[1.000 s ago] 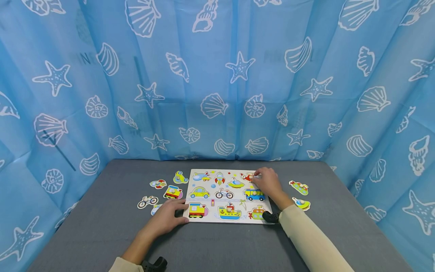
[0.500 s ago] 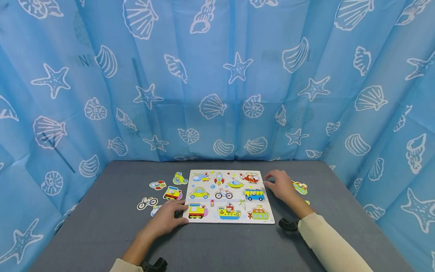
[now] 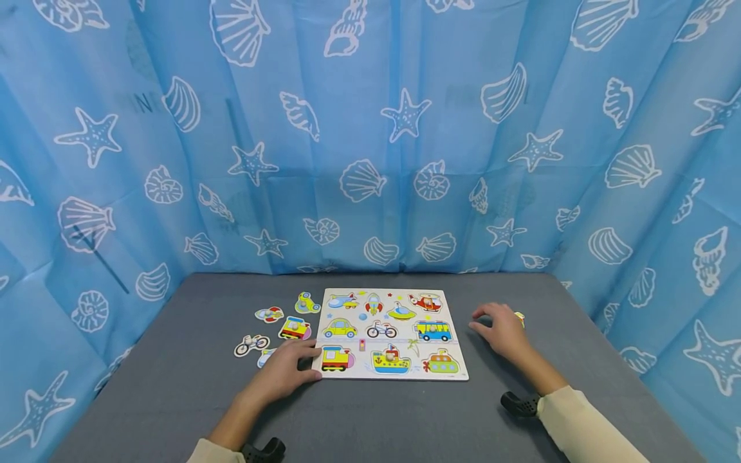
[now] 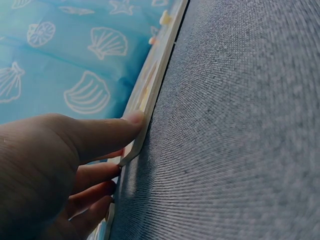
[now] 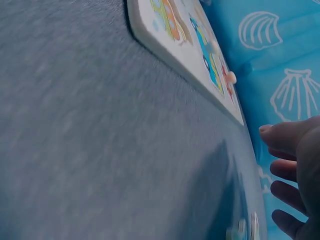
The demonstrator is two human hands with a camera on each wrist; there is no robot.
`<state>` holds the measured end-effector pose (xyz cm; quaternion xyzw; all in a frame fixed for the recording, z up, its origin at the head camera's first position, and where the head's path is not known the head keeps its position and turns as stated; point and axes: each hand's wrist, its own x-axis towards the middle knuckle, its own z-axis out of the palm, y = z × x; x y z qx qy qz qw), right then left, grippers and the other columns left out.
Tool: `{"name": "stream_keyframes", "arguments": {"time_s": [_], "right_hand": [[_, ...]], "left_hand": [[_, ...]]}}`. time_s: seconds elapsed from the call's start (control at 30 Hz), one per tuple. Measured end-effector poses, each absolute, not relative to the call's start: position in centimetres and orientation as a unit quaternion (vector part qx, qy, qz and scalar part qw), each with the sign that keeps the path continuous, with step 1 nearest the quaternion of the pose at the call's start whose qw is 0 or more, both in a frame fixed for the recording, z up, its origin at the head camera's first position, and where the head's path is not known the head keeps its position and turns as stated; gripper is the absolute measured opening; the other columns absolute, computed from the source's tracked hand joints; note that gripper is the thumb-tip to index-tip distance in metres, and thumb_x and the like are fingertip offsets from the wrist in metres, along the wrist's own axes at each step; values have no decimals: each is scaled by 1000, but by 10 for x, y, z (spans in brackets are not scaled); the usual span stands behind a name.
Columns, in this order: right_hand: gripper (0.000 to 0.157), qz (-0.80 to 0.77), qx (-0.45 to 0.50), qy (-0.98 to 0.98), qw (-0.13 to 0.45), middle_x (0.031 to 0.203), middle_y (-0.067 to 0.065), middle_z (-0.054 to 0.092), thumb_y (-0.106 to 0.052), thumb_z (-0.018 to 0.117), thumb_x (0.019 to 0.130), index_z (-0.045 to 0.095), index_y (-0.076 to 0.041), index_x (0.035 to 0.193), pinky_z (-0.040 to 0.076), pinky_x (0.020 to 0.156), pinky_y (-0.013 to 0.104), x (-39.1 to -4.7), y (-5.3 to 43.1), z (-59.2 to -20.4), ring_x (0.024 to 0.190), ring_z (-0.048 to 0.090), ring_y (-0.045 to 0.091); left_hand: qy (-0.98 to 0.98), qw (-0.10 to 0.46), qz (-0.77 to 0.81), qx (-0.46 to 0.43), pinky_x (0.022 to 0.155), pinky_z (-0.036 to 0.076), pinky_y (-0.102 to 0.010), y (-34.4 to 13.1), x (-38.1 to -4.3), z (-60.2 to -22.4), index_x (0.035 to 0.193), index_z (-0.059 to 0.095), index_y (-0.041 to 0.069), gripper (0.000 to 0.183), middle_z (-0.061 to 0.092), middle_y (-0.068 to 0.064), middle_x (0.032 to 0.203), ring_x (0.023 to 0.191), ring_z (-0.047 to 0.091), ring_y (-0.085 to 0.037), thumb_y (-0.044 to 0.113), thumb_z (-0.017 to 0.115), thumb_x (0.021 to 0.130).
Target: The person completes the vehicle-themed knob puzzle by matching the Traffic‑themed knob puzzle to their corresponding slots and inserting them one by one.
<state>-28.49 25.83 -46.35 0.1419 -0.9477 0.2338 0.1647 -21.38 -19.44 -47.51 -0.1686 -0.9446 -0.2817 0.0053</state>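
Note:
A wooden vehicle puzzle board lies on the table. Knobbed helicopter, bus and ship pieces sit in it. My left hand rests at the board's near left corner; in the left wrist view the thumb presses the edge, with the other fingers loose beside it. My right hand, holding nothing, hovers to the board's right with relaxed fingers. It covers most of a submarine piece lying behind it; the flying saucer piece is hidden.
Left of the board lie loose car, rocket, train and bicycle pieces. Another piece is partly covered by my left hand. A blue shell-print curtain hangs behind the grey table.
My right hand let go of the helicopter piece, now seated at the board's upper right, and moved right and nearer, over the loose pieces there. My left hand stayed put.

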Motion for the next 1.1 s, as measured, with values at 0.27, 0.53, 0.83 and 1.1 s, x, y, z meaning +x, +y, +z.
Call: {"name": "stream_keyframes", "arguments": {"time_s": [0.27,0.53,0.83,1.1], "right_hand": [[16,236,146,-942,188,94,17,66,-6,79,78,70,0,89,41,88,58,-269,281,-468,96,58,41],[16,246,134,-943,179,93,17,65,-7,79,78,69,0,89,42,82,57,-255,303,-472,92,57,42],[16,240,119,-951,154,94,15,65,-8,78,79,71,-2,92,42,75,52,-246,316,-476,85,56,35],[16,238,116,-953,148,94,15,66,-7,76,80,72,-2,95,43,73,51,-245,318,-478,84,55,34]], "left_hand": [[-944,4,-281,-171,106,34,-52,-193,-213,-473,120,70,6,48,59,-11,133,129,46,-35,26,82,78],[-944,8,-280,-172,106,34,-51,-193,-213,-473,120,70,6,47,59,-11,132,128,46,-35,26,82,78],[-945,15,-279,-171,106,35,-51,-194,-212,-474,119,70,6,47,60,-10,131,127,47,-35,25,82,77],[-946,9,-279,-166,106,35,-50,-194,-211,-474,119,70,7,47,60,-9,132,128,47,-34,25,82,78]]}}
